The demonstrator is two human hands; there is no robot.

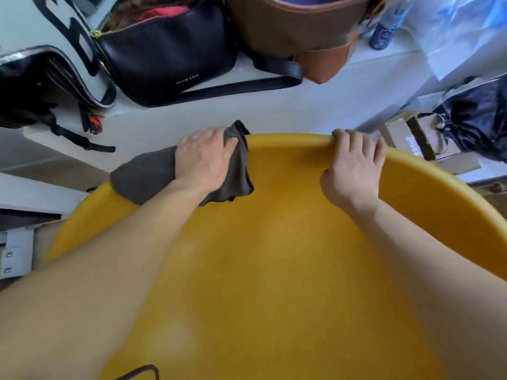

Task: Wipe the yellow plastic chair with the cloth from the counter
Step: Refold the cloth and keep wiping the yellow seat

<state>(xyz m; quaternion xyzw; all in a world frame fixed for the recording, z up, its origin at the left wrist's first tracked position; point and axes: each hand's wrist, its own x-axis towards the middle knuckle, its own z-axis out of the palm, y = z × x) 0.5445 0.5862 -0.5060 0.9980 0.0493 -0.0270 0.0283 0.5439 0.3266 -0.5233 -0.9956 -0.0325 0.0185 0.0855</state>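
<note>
The cloth [142, 176] lies partly hidden under the left hand [204, 157]; the black bag's [164, 53] small lettering is perhaps illegible.

The white desk [274, 105] carries a black handbag [164, 56], a brown bag [296, 28] and a black backpack [35, 86].

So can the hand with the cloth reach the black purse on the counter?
Probably yes. The left hand presses the cloth on the chair's rim, and only bare counter lies between it and the black purse.

Both forearms are bare up to the frame's edge, entering from 7 and 4 o'clock. The left hand [204, 157] and right hand [352, 171] wear no gloves, rings or watch.
</note>
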